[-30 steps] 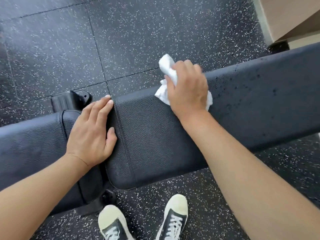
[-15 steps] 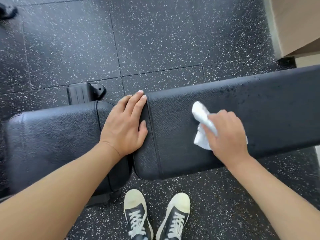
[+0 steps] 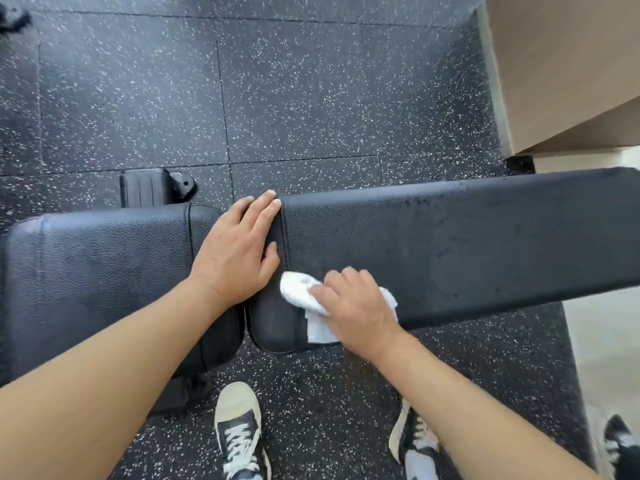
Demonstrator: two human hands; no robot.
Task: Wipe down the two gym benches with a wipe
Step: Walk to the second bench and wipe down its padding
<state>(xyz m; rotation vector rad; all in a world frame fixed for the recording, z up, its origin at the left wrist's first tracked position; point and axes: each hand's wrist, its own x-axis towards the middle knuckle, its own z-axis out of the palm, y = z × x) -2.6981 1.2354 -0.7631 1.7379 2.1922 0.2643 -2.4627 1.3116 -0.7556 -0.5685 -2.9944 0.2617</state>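
Since half a second before, the right hand (image 3: 356, 306) had slid the wipe (image 3: 304, 299) from the middle of the long pad (image 3: 467, 244) toward 7 o'clock, to that pad's near left corner, while the left hand (image 3: 235, 251) stayed planted at the gap between the two pads. The right hand lay palm down over the white wipe with its fingers curled round the crumpled cloth, pressing it onto the black surface; one bunched end of the wipe stuck out at 9 o'clock from the knuckles, just beside the left thumb, and a flat corner hung over the pad's near edge at 6 o'clock. The left hand lay flat and spread, fingers straight and close together, pointing to 1 o'clock, its palm on the rounded end of the short pad (image 3: 97, 271) and its fingertips (image 3: 273, 199) at the long pad's far left corner. Small dark droplets speckled the long pad out toward 3 o'clock. A black foot (image 3: 152, 188) of the frame stood on the speckled rubber floor (image 3: 294, 98) at 11 o'clock from the left hand. Two sneakers (image 3: 239, 431) stood on the floor at 6 o'clock, and a third shoe (image 3: 620, 445) showed at the lower right corner. A tan wall (image 3: 561, 64) filled the upper right.
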